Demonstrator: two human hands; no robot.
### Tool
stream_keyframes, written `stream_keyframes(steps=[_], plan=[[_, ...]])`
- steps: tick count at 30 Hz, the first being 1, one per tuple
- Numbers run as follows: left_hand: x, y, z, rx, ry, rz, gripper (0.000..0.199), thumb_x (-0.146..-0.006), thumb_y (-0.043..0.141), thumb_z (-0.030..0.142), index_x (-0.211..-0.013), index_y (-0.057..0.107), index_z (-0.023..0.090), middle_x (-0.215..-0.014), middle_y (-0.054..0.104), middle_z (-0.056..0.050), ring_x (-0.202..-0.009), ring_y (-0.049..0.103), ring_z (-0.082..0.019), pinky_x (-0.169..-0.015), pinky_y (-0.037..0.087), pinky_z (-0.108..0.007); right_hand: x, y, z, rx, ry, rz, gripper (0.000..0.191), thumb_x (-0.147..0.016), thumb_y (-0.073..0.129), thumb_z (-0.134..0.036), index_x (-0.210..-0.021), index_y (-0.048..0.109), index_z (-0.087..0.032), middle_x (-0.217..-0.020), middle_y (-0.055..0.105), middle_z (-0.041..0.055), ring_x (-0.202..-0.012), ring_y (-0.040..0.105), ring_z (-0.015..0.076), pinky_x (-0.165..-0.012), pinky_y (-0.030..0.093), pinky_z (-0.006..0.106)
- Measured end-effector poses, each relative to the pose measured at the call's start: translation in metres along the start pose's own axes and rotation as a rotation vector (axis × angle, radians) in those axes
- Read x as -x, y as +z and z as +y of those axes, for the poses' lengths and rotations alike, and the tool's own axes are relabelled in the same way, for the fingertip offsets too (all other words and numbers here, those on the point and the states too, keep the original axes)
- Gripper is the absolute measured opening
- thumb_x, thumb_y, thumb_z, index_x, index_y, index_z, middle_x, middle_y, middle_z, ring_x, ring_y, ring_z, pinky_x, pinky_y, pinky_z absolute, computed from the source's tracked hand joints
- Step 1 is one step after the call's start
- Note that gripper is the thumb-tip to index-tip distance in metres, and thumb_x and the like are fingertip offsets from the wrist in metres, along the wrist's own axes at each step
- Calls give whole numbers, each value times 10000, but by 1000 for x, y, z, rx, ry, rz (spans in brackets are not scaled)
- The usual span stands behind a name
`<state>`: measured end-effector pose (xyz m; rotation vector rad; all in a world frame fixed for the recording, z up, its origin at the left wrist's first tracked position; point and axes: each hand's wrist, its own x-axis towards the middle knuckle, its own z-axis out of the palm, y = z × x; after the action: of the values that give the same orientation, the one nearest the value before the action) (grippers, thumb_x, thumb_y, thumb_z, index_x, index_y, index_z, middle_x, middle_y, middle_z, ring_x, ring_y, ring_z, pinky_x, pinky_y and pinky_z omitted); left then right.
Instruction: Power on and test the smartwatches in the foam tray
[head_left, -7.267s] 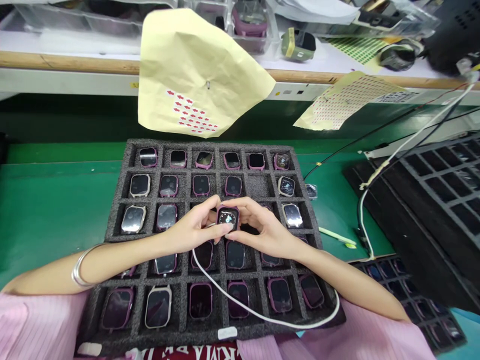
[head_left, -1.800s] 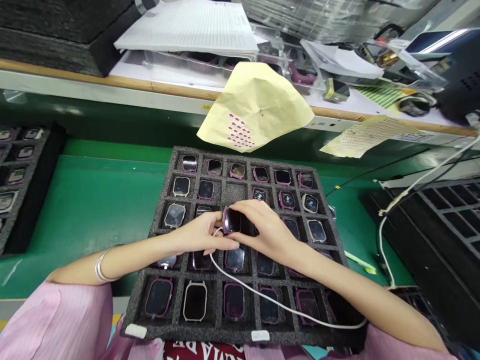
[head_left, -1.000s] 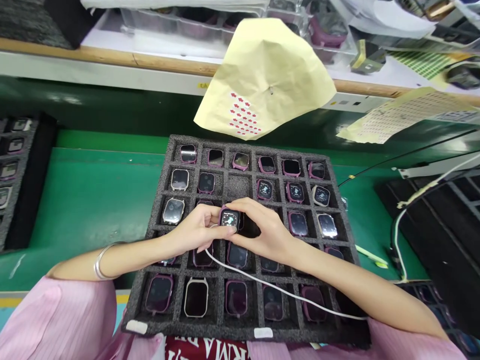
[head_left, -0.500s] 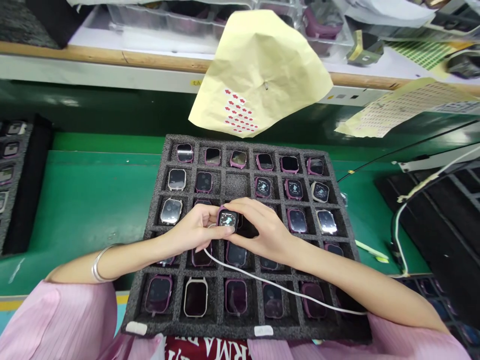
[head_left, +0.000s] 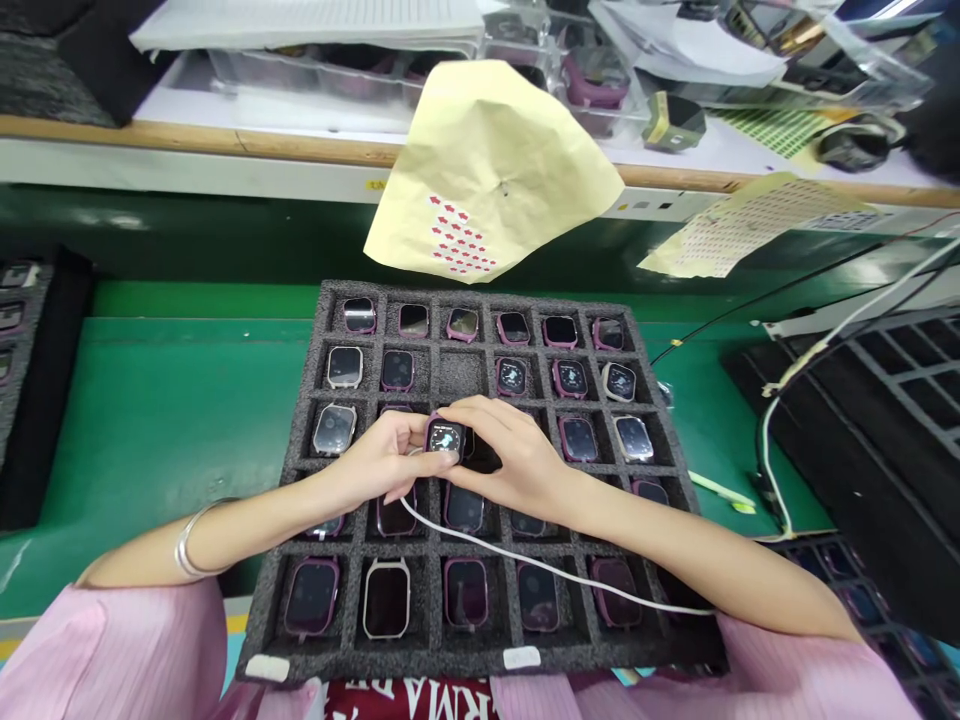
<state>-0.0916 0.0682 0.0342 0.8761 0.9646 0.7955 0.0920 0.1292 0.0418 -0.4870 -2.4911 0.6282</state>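
A small smartwatch [head_left: 445, 440] with a purple case and a lit dial is held above a black foam tray [head_left: 375, 657]. My left hand [head_left: 397, 455] pinches its left side, thumb near the lower edge of the screen. From the right, my right hand [head_left: 502, 450] grips the same watch with its fingers around the top and side. A white cable [head_left: 525, 565] runs from under my left hand across the tray to my right forearm; its end is hidden. Purple and silver watches sit in the tray's compartments, several with lit dials, such as one purple watch [head_left: 512, 376].
Yellow sticker sheets [head_left: 517, 170] hang from the shelf edge [head_left: 300, 148] behind the tray. Dark trays stand at the left [head_left: 45, 400] and right [head_left: 825, 450] on the green bench [head_left: 172, 400]. A light green brush-like stick [head_left: 724, 492] lies to the right.
The whole view has shifted slightly, so the tray and hands appear a little further left. Both hands keep the same hold on the watch.
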Motion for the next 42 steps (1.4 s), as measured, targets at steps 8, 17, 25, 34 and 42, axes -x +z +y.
stream_keyframes(steps=[8, 17, 25, 34, 42], plan=[[-2, -3, -6, 19, 5, 2, 301, -709, 776, 353, -745, 580, 128, -532, 455, 91, -313, 310, -6, -295, 228, -143, 1, 1, 1, 0, 4, -3, 372, -854, 679, -285, -1167, 530, -147, -1047, 654, 123, -940, 639, 255, -799, 534, 397], [-2, -1, -4, 10, 15, 13, 340, -692, 782, 385, -784, 593, 118, -577, 497, 71, -322, 312, -4, -306, 210, -158, -1, -4, -5, 124, 2, -30, 350, -878, 640, -321, -1152, 550, -123, -1078, 598, 152, -975, 580, 283, -811, 516, 439], [0, 0, -1, 12, 26, 4, 314, -711, 760, 366, -785, 587, 115, -547, 459, 82, -332, 298, -8, -314, 185, -164, 0, -3, -6, 130, 5, -45, 345, -871, 645, -297, -1154, 538, -130, -1039, 574, 135, -953, 557, 271, -804, 514, 436], [6, 2, 4, -29, 93, -37, 408, -685, 797, 356, -951, 583, 131, -779, 546, 29, -500, 380, -30, -424, 267, -172, -22, -28, 13, -161, 65, 17, 378, -817, 733, -313, -1136, 575, -188, -1045, 628, 84, -950, 610, 237, -823, 513, 379], [22, -31, 6, -28, -39, -152, 380, -800, 701, 367, -1072, 555, 144, -861, 531, 14, -426, 264, 13, -389, 177, -182, -52, -36, 44, 309, 144, -135, 403, -697, 832, -268, -1049, 677, -148, -1080, 614, 138, -1006, 566, 334, -843, 463, 512]])
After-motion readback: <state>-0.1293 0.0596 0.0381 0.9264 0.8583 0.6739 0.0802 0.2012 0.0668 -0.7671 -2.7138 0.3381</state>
